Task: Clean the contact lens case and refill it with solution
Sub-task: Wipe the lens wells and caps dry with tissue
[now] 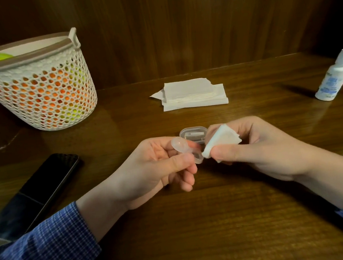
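Observation:
My left hand (161,164) pinches a small clear contact lens case (186,150) above the middle of the wooden table (197,222). My right hand (251,149) grips a folded white tissue (220,142), whose corner touches the case's right end. A clear plastic box (193,134) with small white parts inside lies on the table just behind both hands. The white solution bottle (335,75) with a blue label stands at the far right, its cap closed.
A stack of folded white tissues (192,94) lies behind the hands. A white perforated basket (39,84) holding orange and green items stands at the back left. A black phone (43,190) lies at the left. A wooden wall rises behind the table.

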`<action>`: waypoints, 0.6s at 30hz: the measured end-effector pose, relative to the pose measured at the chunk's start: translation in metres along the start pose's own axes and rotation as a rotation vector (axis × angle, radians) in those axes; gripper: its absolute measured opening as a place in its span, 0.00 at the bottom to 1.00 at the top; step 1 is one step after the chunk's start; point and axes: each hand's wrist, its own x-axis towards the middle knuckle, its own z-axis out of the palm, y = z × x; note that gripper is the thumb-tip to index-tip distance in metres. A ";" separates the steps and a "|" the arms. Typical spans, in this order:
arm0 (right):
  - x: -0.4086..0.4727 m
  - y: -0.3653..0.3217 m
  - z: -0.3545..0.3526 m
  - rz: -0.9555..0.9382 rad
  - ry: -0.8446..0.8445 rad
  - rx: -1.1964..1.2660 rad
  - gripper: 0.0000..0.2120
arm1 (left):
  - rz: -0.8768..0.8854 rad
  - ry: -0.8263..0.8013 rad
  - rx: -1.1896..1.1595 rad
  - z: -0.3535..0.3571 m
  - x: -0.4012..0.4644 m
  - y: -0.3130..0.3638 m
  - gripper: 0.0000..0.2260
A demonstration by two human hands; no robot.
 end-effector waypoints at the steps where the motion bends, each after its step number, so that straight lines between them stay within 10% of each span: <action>1: 0.000 0.001 -0.002 0.017 0.043 0.043 0.07 | -0.011 -0.004 -0.031 -0.001 0.000 0.001 0.18; 18: -0.004 0.004 0.017 -0.343 0.350 -0.530 0.07 | -0.115 -0.053 -0.154 0.000 0.003 -0.001 0.07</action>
